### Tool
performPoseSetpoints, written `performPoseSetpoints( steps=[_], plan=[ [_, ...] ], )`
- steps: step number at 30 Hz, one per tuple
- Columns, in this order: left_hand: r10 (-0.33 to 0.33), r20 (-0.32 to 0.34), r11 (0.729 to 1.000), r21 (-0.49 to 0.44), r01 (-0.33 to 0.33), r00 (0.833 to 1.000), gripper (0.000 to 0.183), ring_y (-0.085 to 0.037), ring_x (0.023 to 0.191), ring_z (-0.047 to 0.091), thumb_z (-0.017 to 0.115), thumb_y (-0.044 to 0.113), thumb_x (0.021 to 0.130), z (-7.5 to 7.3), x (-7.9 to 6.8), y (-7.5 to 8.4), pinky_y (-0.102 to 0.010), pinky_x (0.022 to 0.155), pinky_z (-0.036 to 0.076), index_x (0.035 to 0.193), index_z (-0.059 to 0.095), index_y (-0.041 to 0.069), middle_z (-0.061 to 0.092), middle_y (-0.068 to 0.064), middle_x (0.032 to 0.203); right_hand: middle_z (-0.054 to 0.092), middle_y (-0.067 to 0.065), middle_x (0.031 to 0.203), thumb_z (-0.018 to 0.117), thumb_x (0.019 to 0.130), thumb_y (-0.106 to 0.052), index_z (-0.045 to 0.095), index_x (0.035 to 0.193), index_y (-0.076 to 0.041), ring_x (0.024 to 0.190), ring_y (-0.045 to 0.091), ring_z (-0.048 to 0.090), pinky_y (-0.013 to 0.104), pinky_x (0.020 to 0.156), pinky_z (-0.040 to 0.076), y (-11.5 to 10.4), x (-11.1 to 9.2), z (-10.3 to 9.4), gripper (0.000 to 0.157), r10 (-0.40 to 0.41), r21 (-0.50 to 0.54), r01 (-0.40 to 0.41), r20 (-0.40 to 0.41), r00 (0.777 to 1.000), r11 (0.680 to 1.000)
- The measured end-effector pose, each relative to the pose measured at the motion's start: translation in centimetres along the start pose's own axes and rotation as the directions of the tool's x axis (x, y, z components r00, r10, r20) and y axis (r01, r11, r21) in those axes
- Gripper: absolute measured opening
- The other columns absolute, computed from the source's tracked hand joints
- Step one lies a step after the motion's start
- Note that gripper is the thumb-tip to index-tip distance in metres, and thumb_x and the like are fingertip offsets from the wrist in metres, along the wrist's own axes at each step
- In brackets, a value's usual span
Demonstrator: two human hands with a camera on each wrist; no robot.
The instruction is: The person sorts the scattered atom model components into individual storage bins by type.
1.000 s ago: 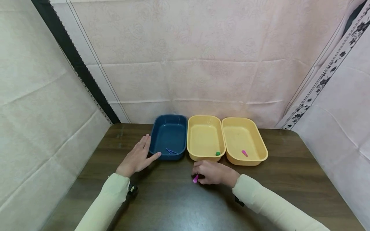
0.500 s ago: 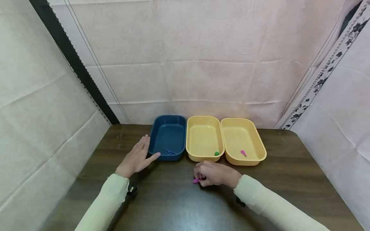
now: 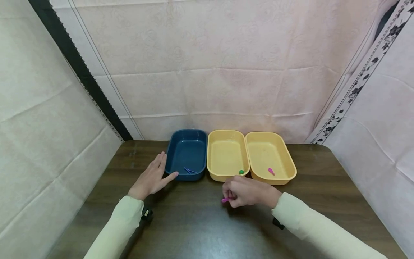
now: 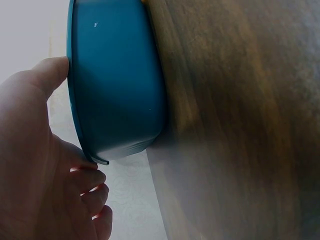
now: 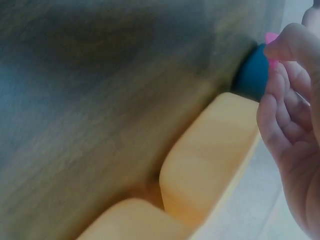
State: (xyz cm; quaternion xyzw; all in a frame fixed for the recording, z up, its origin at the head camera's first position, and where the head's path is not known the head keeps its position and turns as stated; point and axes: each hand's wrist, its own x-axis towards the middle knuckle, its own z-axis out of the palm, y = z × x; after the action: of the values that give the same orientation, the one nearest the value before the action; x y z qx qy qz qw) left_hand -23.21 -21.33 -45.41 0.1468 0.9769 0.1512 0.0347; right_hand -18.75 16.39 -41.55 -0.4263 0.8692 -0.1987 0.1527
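My right hand (image 3: 247, 191) pinches a small pink drop-shaped piece (image 3: 225, 200) between thumb and fingertips, just in front of the middle yellow tray (image 3: 211, 158). In the right wrist view, part of that piece (image 5: 271, 39) shows by the thumb. With fingers straight and thumb spread, my left hand (image 3: 151, 180) rests against the left front corner of the blue tray (image 3: 170, 151). The left wrist view has the thumb touching the tray's rim. Small thin blue pieces (image 3: 189, 170) lie in the blue tray, and a green ball-like piece (image 3: 241, 172) in the middle one.
To the right, touching the middle tray, stands another yellow tray (image 3: 289, 156) with a similar pink piece (image 3: 271, 171) inside. All three trays form a row at the back of the brown wooden table (image 3: 191, 223). Behind them hangs a pale cloth (image 3: 207, 90).
My right hand has moved slightly to the right, still pinching the pink drop-shaped piece, which has turned from upright to nearly level. The left hand stays against the blue tray.
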Motion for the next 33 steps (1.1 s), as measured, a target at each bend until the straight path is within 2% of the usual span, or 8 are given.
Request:
performPoseSetpoints(
  steps=[11, 16, 24, 30, 33],
  plan=[
    [0.001, 0.000, 1.000, -0.003, -0.001, 1.000, 0.109, -0.045, 0.165, 0.010, 0.040, 0.078, 0.101, 0.2, -0.1, -0.1, -0.064, 0.131, 0.018, 0.168, 0.008, -0.002, 0.004, -0.022, 0.178, 0.060, -0.013, 0.079, 0.078, 0.086, -0.005, 0.069, 0.084, -0.020, 0.071, -0.001, 0.052, 0.015, 0.064, 0.050, 0.5, -2.7, -1.9, 0.018, -0.014, -0.068, 0.009, -0.073, 0.997, 0.998],
    [0.002, -0.002, 1.000, -0.006, -0.002, 1.000, 0.108, -0.045, 0.165, 0.010, 0.040, 0.077, 0.101, 0.1, -0.2, -0.1, -0.064, 0.131, 0.017, 0.168, 0.008, -0.002, 0.004, -0.022, 0.178, 0.060, -0.011, 0.076, 0.075, 0.084, -0.003, 0.068, 0.082, -0.019, 0.070, 0.001, 0.053, 0.016, 0.063, 0.049, 1.2, -4.0, -2.8, 0.018, -0.009, -0.063, 0.003, -0.101, 0.995, 0.998],
    [0.002, -0.004, 1.000, -0.016, -0.002, 1.000, 0.107, -0.045, 0.165, 0.010, 0.043, 0.075, 0.102, 0.1, -0.2, -0.2, -0.066, 0.130, 0.018, 0.168, 0.008, -0.002, 0.004, -0.022, 0.178, 0.063, -0.010, 0.078, 0.075, 0.081, -0.001, 0.072, 0.085, -0.015, 0.072, 0.004, 0.057, 0.018, 0.064, 0.052, 3.0, -5.9, -4.4, 0.015, 0.021, -0.036, -0.027, -0.147, 0.989, 0.999],
    [0.000, -0.008, 1.000, -0.009, 0.000, 1.000, 0.109, -0.044, 0.165, 0.010, 0.040, 0.078, 0.100, 0.2, -0.2, -0.4, -0.064, 0.131, 0.018, 0.168, 0.008, -0.001, 0.004, -0.021, 0.178, 0.066, -0.008, 0.079, 0.078, 0.079, 0.000, 0.073, 0.084, -0.015, 0.073, 0.005, 0.060, 0.020, 0.065, 0.054, 4.7, -7.3, -6.0, 0.016, 0.037, -0.074, -0.054, -0.213, 0.976, 0.996],
    [0.004, -0.010, 1.000, -0.012, -0.004, 1.000, 0.109, -0.044, 0.165, 0.010, 0.040, 0.078, 0.101, 0.2, -0.2, -0.4, -0.063, 0.132, 0.018, 0.168, 0.008, -0.002, 0.005, -0.021, 0.178, 0.065, -0.008, 0.077, 0.079, 0.079, -0.001, 0.072, 0.082, -0.015, 0.072, 0.006, 0.060, 0.020, 0.064, 0.053, 5.7, -7.9, -6.8, 0.016, 0.070, -0.082, -0.091, -0.231, 0.970, 0.992]
  ],
)
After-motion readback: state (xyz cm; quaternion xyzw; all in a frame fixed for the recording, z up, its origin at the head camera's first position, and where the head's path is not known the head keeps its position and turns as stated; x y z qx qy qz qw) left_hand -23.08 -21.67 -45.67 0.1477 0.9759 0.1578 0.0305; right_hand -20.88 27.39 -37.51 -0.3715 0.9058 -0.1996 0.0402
